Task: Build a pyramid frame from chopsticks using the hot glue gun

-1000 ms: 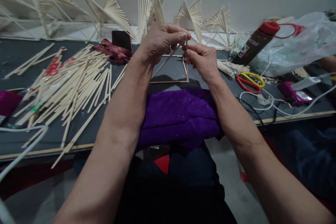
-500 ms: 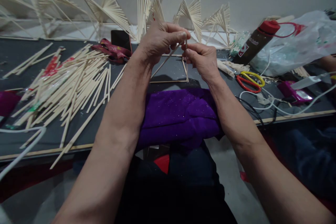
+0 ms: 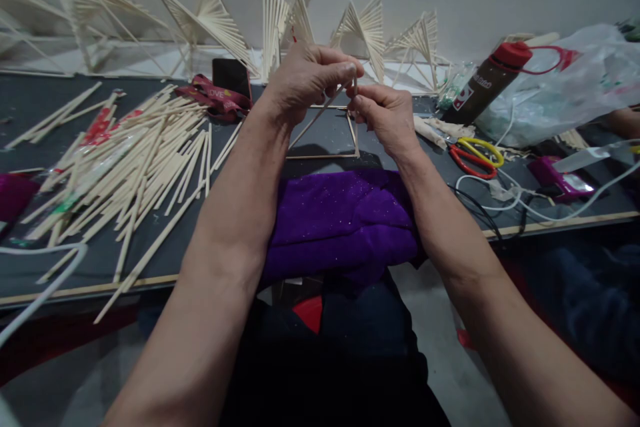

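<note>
My left hand (image 3: 313, 79) pinches the upper ends of thin wooden sticks where a slanting stick (image 3: 316, 122) meets an upright one. Just right of it, my right hand (image 3: 386, 112) has thumb and fingertips closed on the upright stick, below the joint. Beneath both hands lies a frame of thin sticks (image 3: 325, 157) on the dark table; the slanting stick runs down toward its left part, which my left forearm hides. Folded purple cloth (image 3: 345, 220) rests at the table edge between my forearms.
Loose sticks (image 3: 150, 160) are heaped at left, beside a maroon ribbon (image 3: 217, 99) and a phone (image 3: 231, 77). Several fanned stick structures (image 3: 213, 10) line the wall. Right of my hands are scissors (image 3: 475, 155), a dark bottle (image 3: 483, 87), cables and a plastic bag (image 3: 565, 93).
Hardly anything differs. Both hands keep their pinch on the sticks, with only a tiny shift of the fingers at the joint.
</note>
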The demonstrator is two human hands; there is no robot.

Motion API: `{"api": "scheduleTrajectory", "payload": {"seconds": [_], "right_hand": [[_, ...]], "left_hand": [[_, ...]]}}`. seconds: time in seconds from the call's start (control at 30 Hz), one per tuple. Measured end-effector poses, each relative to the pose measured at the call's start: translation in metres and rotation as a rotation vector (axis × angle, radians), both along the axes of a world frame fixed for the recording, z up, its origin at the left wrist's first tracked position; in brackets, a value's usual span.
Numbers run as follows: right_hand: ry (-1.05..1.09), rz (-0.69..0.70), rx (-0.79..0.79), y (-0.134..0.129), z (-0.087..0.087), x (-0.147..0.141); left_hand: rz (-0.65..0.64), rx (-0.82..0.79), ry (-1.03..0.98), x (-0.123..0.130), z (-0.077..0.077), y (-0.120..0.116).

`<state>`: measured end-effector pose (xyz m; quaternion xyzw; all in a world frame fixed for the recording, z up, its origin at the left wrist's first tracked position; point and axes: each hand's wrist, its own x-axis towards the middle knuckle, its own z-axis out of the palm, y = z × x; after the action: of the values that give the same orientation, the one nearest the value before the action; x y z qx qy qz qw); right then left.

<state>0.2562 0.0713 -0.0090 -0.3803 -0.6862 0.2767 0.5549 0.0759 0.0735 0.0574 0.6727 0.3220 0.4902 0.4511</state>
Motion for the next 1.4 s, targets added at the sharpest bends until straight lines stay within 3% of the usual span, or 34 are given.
{"api": "scheduleTrajectory", "payload": {"seconds": [0.37,0.73,1.4], "right_hand": [[0.000,0.004,0.010,-0.0006,-0.0013,0.0007],[0.005,0.037,0.029,0.0015,-0.0022,0.0014],[0.004,0.031,-0.009,0.0006,-0.0021,0.0015]], "left_hand": [[-0.004,-0.001,-0.008,-0.0004,-0.0009,0.0004],[0.002,-0.049,0.029,-0.0009,0.0082,-0.0021],[0.010,-0.065,0.101,-0.0020,0.0019,0.0056]]}}
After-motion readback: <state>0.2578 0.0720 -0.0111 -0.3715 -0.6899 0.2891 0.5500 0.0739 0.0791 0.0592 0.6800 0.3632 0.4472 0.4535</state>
